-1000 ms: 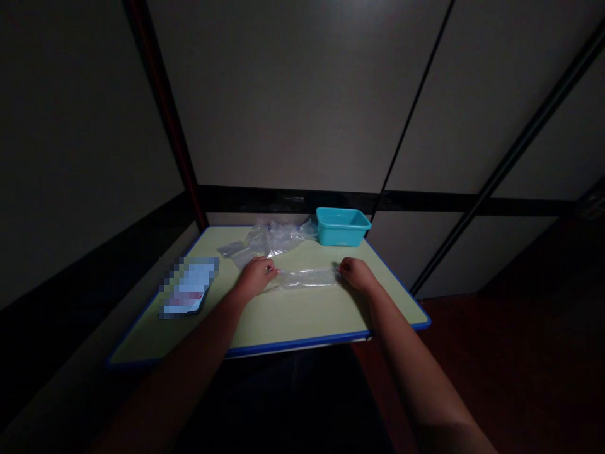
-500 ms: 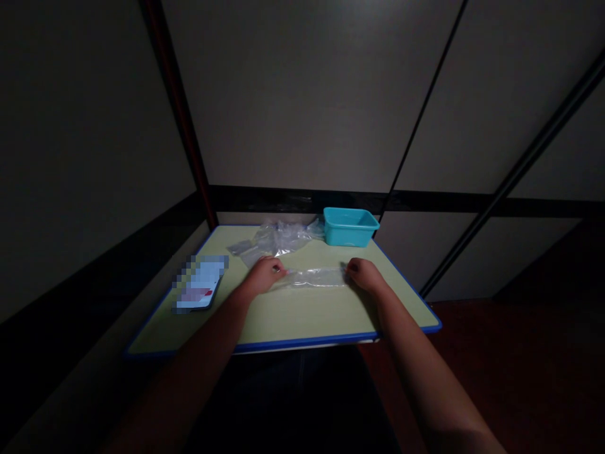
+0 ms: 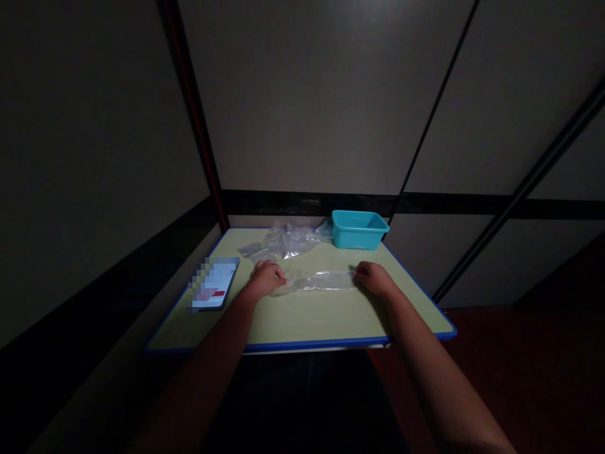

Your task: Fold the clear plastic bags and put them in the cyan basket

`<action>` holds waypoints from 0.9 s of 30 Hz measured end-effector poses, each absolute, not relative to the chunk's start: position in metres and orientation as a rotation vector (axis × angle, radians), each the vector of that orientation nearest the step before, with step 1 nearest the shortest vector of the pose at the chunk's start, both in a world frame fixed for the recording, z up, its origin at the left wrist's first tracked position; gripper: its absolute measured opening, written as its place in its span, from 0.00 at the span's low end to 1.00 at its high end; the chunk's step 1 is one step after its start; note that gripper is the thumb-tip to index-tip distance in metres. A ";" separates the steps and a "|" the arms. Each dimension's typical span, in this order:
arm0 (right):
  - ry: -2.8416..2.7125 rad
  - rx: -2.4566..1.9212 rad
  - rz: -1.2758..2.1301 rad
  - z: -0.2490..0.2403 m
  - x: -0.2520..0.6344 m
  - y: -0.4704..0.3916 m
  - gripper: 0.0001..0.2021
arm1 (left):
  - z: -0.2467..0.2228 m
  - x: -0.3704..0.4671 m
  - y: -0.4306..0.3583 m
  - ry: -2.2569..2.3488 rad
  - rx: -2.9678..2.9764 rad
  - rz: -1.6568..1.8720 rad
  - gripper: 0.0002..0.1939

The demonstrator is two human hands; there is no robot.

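Observation:
A clear plastic bag lies stretched out as a long strip across the pale green tabletop, between my two hands. At its left end my left hand is closed, with thumb and fingertips pinching the film. My right hand pinches the other end, its fingers curled in and partly hidden. Behind my left hand, more crumpled clear plastic is heaped toward the back of the table.
A turquoise plastic basket stands at the back right of the small blue-edged table. On the left lies a phone with its screen lit, partly pixelated. Dark-striped panels rise close behind the table.
The whole view has shifted slightly, so the table sits farther right. Against the table, my left hand has moved a little left, and the plastic strip lies flatter.

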State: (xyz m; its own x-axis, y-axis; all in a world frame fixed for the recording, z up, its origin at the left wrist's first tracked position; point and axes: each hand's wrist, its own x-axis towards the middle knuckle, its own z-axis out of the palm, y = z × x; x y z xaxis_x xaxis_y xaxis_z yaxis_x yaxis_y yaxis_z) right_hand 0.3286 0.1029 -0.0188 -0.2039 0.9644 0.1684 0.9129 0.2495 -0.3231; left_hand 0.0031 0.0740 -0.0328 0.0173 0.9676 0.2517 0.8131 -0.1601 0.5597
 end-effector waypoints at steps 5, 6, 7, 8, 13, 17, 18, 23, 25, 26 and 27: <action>-2.190 -1.735 0.230 -0.018 0.328 0.103 0.06 | -0.031 0.004 0.078 1.759 1.967 0.920 0.07; -2.190 -1.736 0.233 -0.017 0.328 0.102 0.06 | -0.031 0.004 0.078 1.732 1.948 0.936 0.06; -2.190 -1.737 0.235 -0.017 0.327 0.102 0.06 | -0.030 0.004 0.079 1.704 1.928 0.954 0.06; -2.189 -1.739 0.237 -0.016 0.327 0.102 0.06 | -0.030 0.005 0.079 1.679 1.909 0.973 0.06; -2.172 -1.756 0.231 -0.015 0.326 0.101 0.06 | -0.031 0.006 0.081 1.617 1.840 1.070 0.05; -2.158 -1.775 0.218 -0.015 0.326 0.100 0.06 | -0.033 0.008 0.082 1.617 1.836 1.115 0.03; -2.157 -1.779 0.215 -0.015 0.326 0.100 0.06 | -0.034 0.009 0.082 1.617 1.845 1.120 0.02; -2.158 -1.801 0.186 -0.016 0.325 0.100 0.06 | -0.034 0.014 0.082 1.637 1.917 1.137 0.01; -2.160 -1.817 0.175 -0.015 0.324 0.100 0.06 | -0.033 0.016 0.082 1.646 1.949 1.143 0.02; -2.160 -1.825 0.169 -0.015 0.324 0.099 0.06 | -0.033 0.016 0.082 1.650 1.963 1.145 0.03; -2.160 -1.833 0.161 -0.014 0.323 0.098 0.06 | -0.033 0.017 0.083 1.654 1.976 1.147 0.03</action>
